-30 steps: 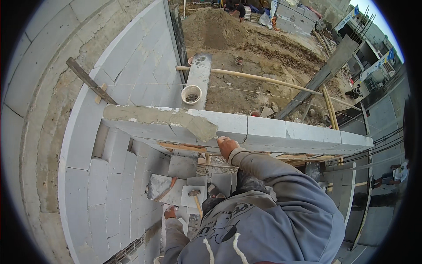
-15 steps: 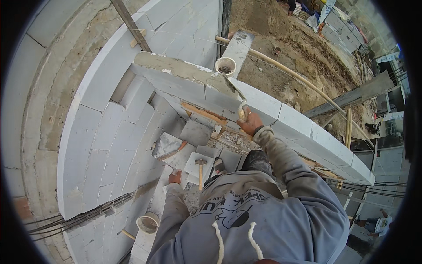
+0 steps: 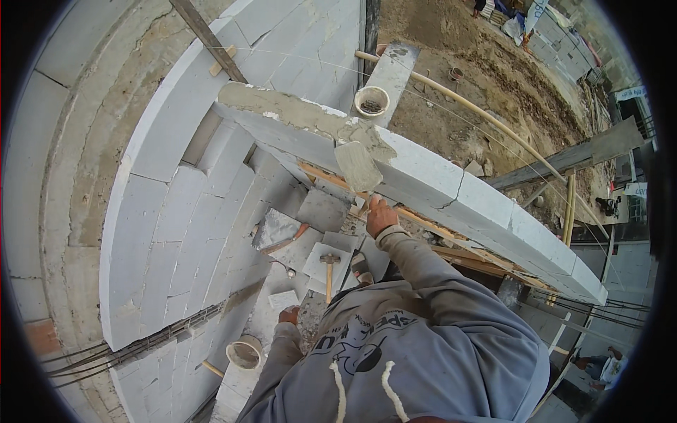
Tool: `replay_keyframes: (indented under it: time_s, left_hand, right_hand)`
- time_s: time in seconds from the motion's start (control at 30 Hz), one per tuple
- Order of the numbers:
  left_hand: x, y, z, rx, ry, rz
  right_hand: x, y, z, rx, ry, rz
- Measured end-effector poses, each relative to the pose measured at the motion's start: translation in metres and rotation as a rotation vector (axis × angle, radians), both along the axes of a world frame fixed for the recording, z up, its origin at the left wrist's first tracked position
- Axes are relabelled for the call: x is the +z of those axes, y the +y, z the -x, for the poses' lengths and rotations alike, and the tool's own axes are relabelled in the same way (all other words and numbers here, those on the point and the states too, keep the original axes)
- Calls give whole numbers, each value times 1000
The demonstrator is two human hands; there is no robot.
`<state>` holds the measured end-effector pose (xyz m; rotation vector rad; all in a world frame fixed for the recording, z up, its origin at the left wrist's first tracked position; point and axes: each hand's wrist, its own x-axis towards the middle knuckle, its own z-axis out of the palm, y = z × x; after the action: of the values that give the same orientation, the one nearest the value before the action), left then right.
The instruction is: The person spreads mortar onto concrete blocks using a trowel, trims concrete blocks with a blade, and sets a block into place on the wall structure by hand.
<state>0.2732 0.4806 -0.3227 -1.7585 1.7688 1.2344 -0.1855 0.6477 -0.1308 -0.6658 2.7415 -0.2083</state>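
Observation:
My right hand (image 3: 381,215) is closed round the handle of a trowel (image 3: 358,166). Its flat, mortar-smeared blade hangs against the side of a white block wall (image 3: 486,195), just below the top edge. Wet grey mortar (image 3: 289,107) coats the left stretch of that wall's top and ends near the blade. Low on the left, my left hand (image 3: 288,314) is beside a small white block piece (image 3: 283,299); its fingers are too small and hidden to read. A hammer with a wooden handle (image 3: 329,276) rests on blocks between my arms.
A bucket (image 3: 371,102) stands on a plank (image 3: 396,65) beyond the wall. Another bucket (image 3: 245,354) is low at left. A taut string crosses above the wall. Bamboo poles (image 3: 486,116) and a board (image 3: 578,154) span the dirt. Steel bars (image 3: 141,345) protrude at left.
My right hand has drawn the trowel off the wall top toward me, turning its blade face into view. My left hand has pulled back, away from a thin curved item on the blocks.

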Motion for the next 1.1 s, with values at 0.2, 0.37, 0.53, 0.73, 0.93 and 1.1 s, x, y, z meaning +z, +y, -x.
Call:
replay_keyframes:
  time_s: [0.2, 0.37, 0.53, 0.73, 0.93, 1.1]
  left_hand:
    - [23, -32, 76, 43, 324, -14]
    - [55, -36, 117, 97, 521, 8]
    - [65, -36, 91, 38, 348, -29]
    - [52, -28, 20, 184, 197, -128]
    - [60, -39, 16, 216, 258, -78]
    - [76, -66, 51, 206, 310, -72]
  right_hand:
    - [10, 42, -13, 71, 308, 545]
    - [68, 15, 22, -554, -623, 1076]
    - [92, 17, 36, -762, -1300, 1439]
    - [96, -15, 31, -739, -745, 1133]
    - [69, -68, 49, -656, -906, 951]
    - [75, -110, 23, -511, -948, 846]
